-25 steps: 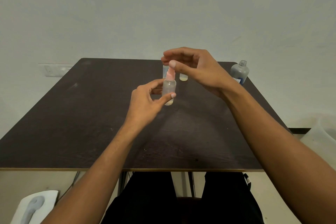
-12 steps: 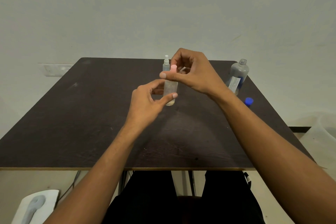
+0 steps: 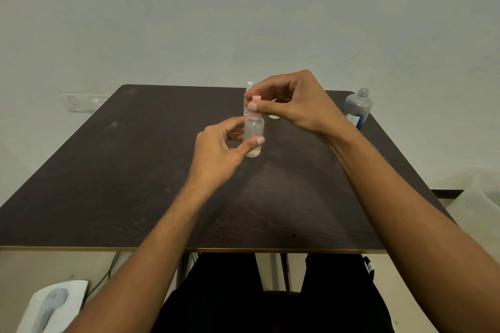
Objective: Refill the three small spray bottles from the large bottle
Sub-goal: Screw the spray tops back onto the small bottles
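Note:
A small clear spray bottle (image 3: 254, 130) is held upright above the dark table (image 3: 135, 170) at its middle. My left hand (image 3: 221, 154) grips its body between thumb and fingers. My right hand (image 3: 292, 105) pinches the pink spray top (image 3: 255, 101) on its neck. Behind them, mostly hidden, stands a second small bottle with a white top (image 3: 249, 86), and the pale base of another small bottle (image 3: 273, 116) shows under my right hand. The large grey bottle (image 3: 357, 108), uncapped, with a blue and white label, stands at the table's far right corner.
A tiny bit of a blue cap (image 3: 376, 147) shows beside my right forearm near the table's right edge. A wall socket (image 3: 84, 102) sits left of the table. A white and grey object (image 3: 54, 305) lies on the floor at lower left. My dark-clothed legs (image 3: 257, 300) are under the front edge.
My right hand has shifted its grip on the pink top, rising slightly with the fingers curled over it. The bottle in my left hand has stayed in place.

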`<state>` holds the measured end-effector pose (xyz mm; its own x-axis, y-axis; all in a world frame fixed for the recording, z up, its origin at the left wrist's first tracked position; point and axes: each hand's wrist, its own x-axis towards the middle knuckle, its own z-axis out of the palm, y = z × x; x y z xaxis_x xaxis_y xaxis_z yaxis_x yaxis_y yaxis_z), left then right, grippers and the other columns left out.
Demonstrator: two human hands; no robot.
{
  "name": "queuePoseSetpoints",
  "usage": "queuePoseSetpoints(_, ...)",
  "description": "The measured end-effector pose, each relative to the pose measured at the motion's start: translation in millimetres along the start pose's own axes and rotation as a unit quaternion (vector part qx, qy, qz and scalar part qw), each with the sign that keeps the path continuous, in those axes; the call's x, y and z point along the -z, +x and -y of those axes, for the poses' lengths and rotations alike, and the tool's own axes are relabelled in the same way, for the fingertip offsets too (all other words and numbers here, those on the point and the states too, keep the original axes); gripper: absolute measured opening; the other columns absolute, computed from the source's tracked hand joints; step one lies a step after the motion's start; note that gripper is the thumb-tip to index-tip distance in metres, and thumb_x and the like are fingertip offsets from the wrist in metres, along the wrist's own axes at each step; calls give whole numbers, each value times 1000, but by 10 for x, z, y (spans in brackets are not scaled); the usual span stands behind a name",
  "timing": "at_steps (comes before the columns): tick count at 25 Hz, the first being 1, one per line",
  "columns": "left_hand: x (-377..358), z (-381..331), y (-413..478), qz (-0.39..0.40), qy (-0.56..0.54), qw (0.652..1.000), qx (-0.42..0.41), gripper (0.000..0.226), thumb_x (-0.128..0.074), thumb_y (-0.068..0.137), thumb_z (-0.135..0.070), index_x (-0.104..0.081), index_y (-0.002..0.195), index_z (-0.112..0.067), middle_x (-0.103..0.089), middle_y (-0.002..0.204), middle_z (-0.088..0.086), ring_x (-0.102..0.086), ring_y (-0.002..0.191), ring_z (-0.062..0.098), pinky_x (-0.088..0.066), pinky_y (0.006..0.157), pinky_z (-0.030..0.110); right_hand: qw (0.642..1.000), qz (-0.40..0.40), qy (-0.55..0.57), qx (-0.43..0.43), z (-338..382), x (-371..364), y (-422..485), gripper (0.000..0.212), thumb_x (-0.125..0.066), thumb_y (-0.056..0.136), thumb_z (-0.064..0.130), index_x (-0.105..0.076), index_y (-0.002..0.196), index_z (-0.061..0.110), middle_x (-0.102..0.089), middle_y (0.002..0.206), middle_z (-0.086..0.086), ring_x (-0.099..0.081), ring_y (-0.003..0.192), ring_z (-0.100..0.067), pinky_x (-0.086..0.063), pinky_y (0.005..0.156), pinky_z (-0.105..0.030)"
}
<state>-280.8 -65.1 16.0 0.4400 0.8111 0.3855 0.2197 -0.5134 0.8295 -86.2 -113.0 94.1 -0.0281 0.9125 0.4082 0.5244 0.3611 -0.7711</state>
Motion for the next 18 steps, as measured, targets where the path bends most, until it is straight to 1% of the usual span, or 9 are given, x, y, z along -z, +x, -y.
queuePoseSetpoints(1,0,-1,-3,0,-1,1000,0,45,-84,86,-45,-74,128,-32,-78,113,-19,-70,104,-7,-58,97,26,1000,-23,-14,1,10,-32,2,23,-87,88,24,-82,105,9,-82,95,1,-76,88,-8,-58,78,-21)
queuePoseSetpoints(3,-6,-1,-1,1,-7,1000,-3,44,-85,86,-43,-75,127,-33,-78,111,-20,-71,103,-8,-58,97,26,998,-51,-36,7,13,-109,2,27,-91,83,31,-78,93,9,-78,87,-2,-71,79,-12,-58,73,-27)
queuePoseSetpoints(5,-11,-1,1,2,-10,1000,-4,44,-86,86,-42,-75,127,-32,-78,111,-20,-71,103,-8,-58,97,25,997,-59,-54,4,4,-146,-3,30,-87,87,37,-75,93,11,-77,91,-4,-70,82,-14,-56,78,-29)
queuePoseSetpoints(7,-8,8,8,0,-12,1000,-2,46,-86,85,-43,-74,128,-30,-78,112,-19,-70,103,-8,-58,95,22,999,-38,-7,-5,7,-115,-9,30,-73,99,38,-76,115,13,-79,108,3,-74,103,-8,-58,93,-27)
queuePoseSetpoints(9,-1,19,14,-2,-10,1000,-3,49,-86,85,-43,-74,130,-29,-77,113,-19,-70,103,-8,-58,94,20,996,8,90,-11,-2,-40,-14,35,-58,109,27,-66,138,8,-74,132,-2,-68,127,-14,-53,110,-36)
queuePoseSetpoints(11,1,22,23,-1,-9,1000,-7,48,-86,85,-43,-74,129,-30,-77,111,-21,-70,102,-9,-57,94,20,990,67,122,-1,-20,33,-26,37,-53,110,13,-59,145,3,-69,141,-8,-62,136,-19,-50,115,-40)
queuePoseSetpoints(14,18,10,42,-2,-10,1000,-7,43,-86,85,-42,-75,126,-31,-78,110,-21,-71,102,-8,-58,96,23,991,107,80,13,-57,71,-30,34,-58,108,7,-63,141,3,-74,133,-6,-68,128,-18,-55,104,-29)
queuePoseSetpoints(16,30,10,51,-6,-11,1000,-12,41,-86,86,-41,-76,124,-31,-77,108,-22,-71,102,-8,-58,96,23,994,83,71,9,-69,67,-27,33,-65,104,10,-68,137,5,-78,125,-3,-72,122,-17,-57,99,-25)
queuePoseSetpoints(18,35,7,56,-7,-14,1000,-15,41,-86,86,-41,-76,124,-33,-77,107,-24,-71,102,-8,-57,95,22,997,28,70,3,-63,40,-19,30,-75,98,14,-74,127,7,-81,116,-2,-76,114,-16,-59,92,-23)
